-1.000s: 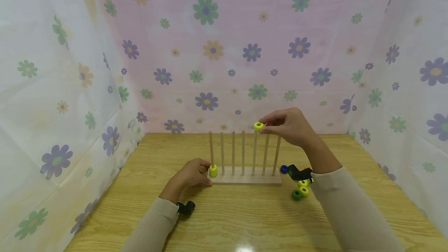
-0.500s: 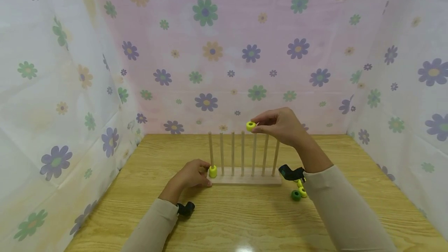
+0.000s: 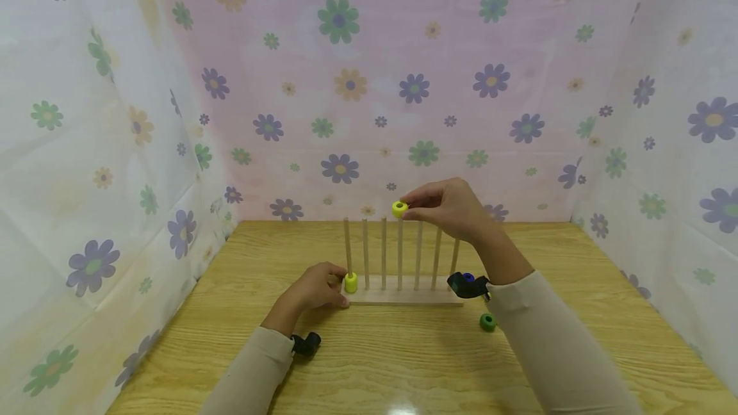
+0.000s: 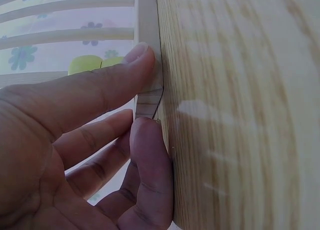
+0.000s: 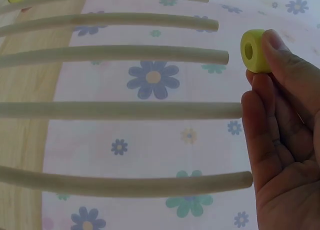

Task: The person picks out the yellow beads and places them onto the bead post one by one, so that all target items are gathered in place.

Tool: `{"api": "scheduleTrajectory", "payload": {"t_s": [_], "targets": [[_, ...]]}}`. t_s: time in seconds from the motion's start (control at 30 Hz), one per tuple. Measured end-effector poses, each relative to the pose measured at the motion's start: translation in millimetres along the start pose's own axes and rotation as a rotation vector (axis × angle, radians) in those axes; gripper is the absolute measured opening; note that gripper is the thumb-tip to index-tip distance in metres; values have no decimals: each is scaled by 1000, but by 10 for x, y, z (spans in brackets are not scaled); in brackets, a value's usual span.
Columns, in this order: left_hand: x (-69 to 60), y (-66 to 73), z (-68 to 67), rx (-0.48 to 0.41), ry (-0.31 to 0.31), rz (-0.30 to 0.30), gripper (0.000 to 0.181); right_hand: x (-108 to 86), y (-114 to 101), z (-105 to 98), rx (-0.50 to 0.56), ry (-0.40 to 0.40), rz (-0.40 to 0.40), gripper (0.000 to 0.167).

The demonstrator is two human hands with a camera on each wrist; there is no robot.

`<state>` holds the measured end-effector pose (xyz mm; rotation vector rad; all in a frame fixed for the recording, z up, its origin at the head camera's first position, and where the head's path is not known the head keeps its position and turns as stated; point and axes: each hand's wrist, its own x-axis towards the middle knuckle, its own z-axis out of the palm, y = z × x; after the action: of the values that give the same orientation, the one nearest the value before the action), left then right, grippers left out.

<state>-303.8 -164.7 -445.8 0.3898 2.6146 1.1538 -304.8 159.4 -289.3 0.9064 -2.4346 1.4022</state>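
A pale wooden base [image 3: 403,297] with several upright pegs stands on the table. The leftmost peg [image 3: 348,245] carries yellow beads [image 3: 351,283] at its foot, two of them stacked, as the left wrist view shows [image 4: 86,64]. My left hand [image 3: 316,287] grips the left end of the base, thumb [image 4: 115,85] on its front side. Above the middle pegs my right hand [image 3: 452,210] pinches a yellow bead [image 3: 400,209] between thumb and fingers. In the right wrist view that bead [image 5: 254,51] is off the pegs, its hole facing the peg tips.
Right of the base lie a green bead [image 3: 487,322] and a blue bead [image 3: 469,278], partly hidden by the black wrist device [image 3: 467,285]. Another black device [image 3: 307,344] is at the left wrist. A flowered cloth [image 3: 380,56] stands behind the wooden table [image 3: 369,364].
My right hand has moved left with the yellow bead, from above the pegs at the right to above the middle ones. The left hand has stayed at the base.
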Motion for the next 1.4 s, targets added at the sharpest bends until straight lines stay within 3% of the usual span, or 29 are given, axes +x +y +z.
{"api": "scheduleTrajectory", "payload": {"t_s": [0.2,0.47,1.0,1.4], "targets": [[-4,-3,-4,-16,-10,-2,73,32,-37,91,23,-11,8,23],[20,-27,-3,-4,-9,16,72,74,-63,188,-35,12,2,21],[21,-39,-8,-52,-27,6,74,155,-136,383,-44,21,22,19],[32,-20,-17,-7,-18,13,73,193,-209,479,-83,31,15,19]]}}
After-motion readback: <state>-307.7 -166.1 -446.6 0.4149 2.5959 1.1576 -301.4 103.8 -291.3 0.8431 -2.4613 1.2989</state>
